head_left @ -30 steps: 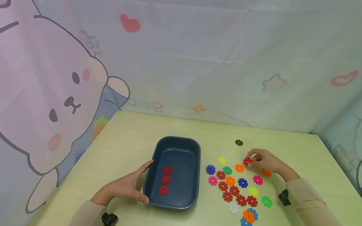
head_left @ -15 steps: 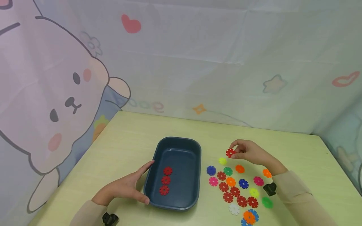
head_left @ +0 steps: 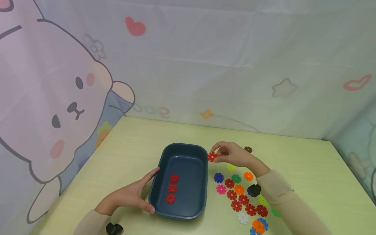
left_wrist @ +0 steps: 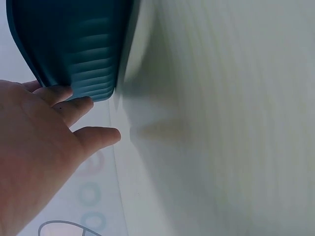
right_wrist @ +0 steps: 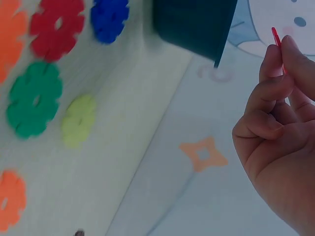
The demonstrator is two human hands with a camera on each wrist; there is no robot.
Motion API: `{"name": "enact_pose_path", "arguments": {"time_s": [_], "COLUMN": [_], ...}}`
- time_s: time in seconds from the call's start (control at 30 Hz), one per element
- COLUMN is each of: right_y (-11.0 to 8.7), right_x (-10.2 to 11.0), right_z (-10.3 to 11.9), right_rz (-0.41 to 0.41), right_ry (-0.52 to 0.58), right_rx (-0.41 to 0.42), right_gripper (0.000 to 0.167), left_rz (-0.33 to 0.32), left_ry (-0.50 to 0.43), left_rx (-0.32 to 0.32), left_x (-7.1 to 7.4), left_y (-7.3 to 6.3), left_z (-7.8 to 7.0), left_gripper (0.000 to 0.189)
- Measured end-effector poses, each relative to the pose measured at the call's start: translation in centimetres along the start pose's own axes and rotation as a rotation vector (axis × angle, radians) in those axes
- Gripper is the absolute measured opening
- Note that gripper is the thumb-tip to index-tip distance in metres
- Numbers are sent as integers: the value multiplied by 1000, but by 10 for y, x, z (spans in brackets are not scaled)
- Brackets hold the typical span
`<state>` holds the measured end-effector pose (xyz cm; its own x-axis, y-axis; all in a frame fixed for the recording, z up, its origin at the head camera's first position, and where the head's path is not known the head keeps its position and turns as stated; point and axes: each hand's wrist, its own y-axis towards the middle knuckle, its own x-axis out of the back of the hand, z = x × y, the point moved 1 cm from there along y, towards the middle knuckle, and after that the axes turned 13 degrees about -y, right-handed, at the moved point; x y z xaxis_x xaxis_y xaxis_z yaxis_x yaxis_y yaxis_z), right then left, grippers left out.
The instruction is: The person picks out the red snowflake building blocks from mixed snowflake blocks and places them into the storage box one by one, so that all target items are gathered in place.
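Between thumb and forefinger, my right hand [head_left: 235,154] pinches a red snowflake disc [head_left: 212,157], close beside the right rim of a dark blue tray [head_left: 194,209]. The right wrist view shows this red disc [right_wrist: 276,35] edge-on at the fingertips, with the tray [right_wrist: 194,24] just past it. Inside the tray, three red snowflake discs [head_left: 172,188] lie in a column on the left of its floor. My left hand [head_left: 129,195] rests against the tray's left side, thumb and forefinger spread apart. In the left wrist view, the fingers [left_wrist: 74,109] are fairly straight along the tray [left_wrist: 74,44].
Right of the tray, many-coloured snowflake discs lie scattered, among them several red ones [head_left: 236,205], a blue one [head_left: 218,178] and a white one [head_left: 242,217]. A brown disc [head_left: 248,149] lies behind the right hand. A printed cloth [head_left: 188,65] hangs along the table's back edge.
My right hand has carried the red snowflake disc leftward from the scattered discs to the tray's right rim. The left hand and tray have stayed in place.
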<state>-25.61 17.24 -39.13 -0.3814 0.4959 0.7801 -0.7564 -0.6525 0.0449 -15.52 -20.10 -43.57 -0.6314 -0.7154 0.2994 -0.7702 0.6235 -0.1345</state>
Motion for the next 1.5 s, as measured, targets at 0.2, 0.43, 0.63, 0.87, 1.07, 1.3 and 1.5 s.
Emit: {"name": "enact_pose_path", "arguments": {"time_s": [0.2, 0.43, 0.63, 0.87, 1.07, 1.3, 1.5], "right_y": [21, 43, 59, 75, 86, 93, 97], "right_x": [-13, -29, -43, -58, -70, -81, -87], "right_z": [17, 26, 32, 39, 40, 40, 39], "right_rz": [23, 28, 49, 64, 102, 146, 173], "right_ry": [28, 31, 14, -22, -80, -96, -119], "right_rx": [31, 52, 42, 59, 31, -8, -19], "right_gripper": [23, 24, 24, 24, 22, 21, 21], "left_rz": [0, 1, 11, 5, 2, 6, 8], "left_ry": [0, -1, -26, -34, -8, -22, -28], "left_rx": [6, -8, -13, 15, 7, 20, 8], "left_x": [1, 0, 1, 0, 1, 1, 1], "left_y": [-1, -1, -1, -1, 0, 0, 0], "left_z": [-1, -2, 1, 2, 3, 3, 4], "left_gripper": [121, 121, 120, 120, 120, 120, 120]}}
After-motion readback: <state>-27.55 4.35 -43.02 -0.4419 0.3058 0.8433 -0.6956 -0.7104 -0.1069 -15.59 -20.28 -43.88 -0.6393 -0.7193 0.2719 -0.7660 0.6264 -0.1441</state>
